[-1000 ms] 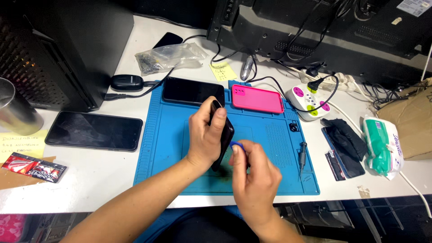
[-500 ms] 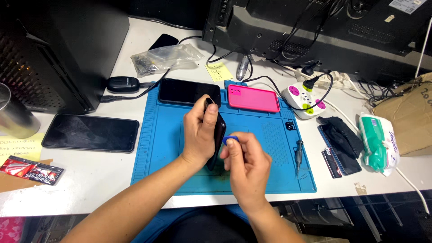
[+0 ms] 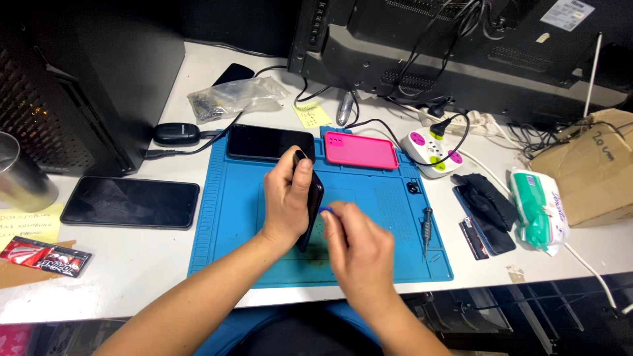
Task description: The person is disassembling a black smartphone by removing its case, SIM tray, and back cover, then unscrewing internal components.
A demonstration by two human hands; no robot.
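At the left edge of the white worktop lie a yellow paper note and a flat red sachet, with a dark phone face up beside them. Over the blue mat, laid to keep parts together, the left hand has its grip clenched round a black phone stood on edge, apparently to expose its side seam to the small blue pick pinched in the right hand. To the right rest a pink phone case, a green-and-white soft pack and a brown cardboard box.
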